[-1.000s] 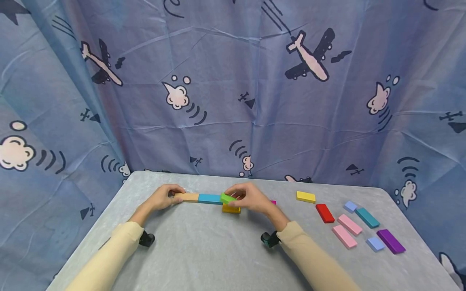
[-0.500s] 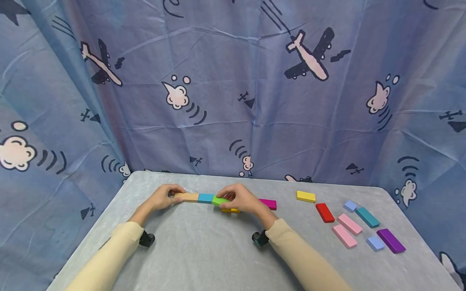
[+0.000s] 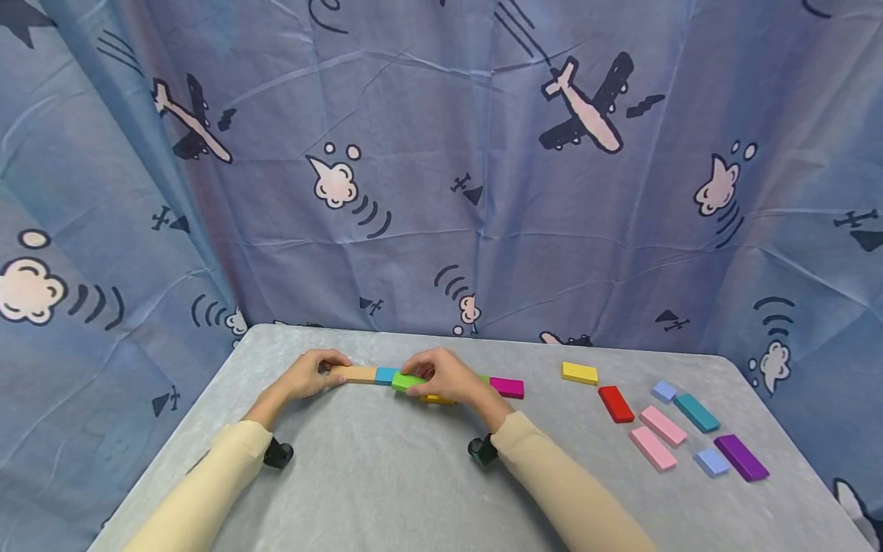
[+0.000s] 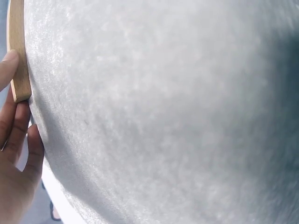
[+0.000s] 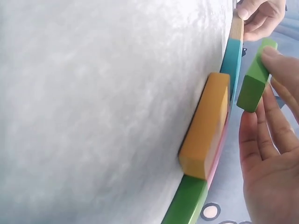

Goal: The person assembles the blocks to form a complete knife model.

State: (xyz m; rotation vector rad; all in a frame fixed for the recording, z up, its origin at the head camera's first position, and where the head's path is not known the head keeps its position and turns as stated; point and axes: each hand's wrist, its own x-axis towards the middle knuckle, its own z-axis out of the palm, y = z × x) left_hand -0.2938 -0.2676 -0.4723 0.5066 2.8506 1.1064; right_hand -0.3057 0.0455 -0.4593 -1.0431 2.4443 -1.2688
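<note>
Near the far edge of the grey, cloth-textured desk [image 3: 386, 475], I am observing the left hand [image 3: 307, 376] pinching a tan rectangular wooden block [image 3: 357, 374], apparently steadying it against an abutting blue rectangular block [image 3: 384, 376]. The right hand [image 3: 450, 376] is grasping a raised light-green rectangular block [image 5: 254, 77], thumb opposing fingers, seemingly for angle control. Behind, a blue aeroplane-printed curtain [image 3: 407, 153] is hanging.

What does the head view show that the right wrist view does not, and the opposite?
Only the head view shows loose blocks at the right, including the yellow block, red block and purple block, plus the magenta block and both sleeves.
Only the right wrist view shows a strip of pink beyond the orange block.
Both show the orange block, the blue block, the left hand gripping the wooden block and the right hand pinching the light green block.
</note>
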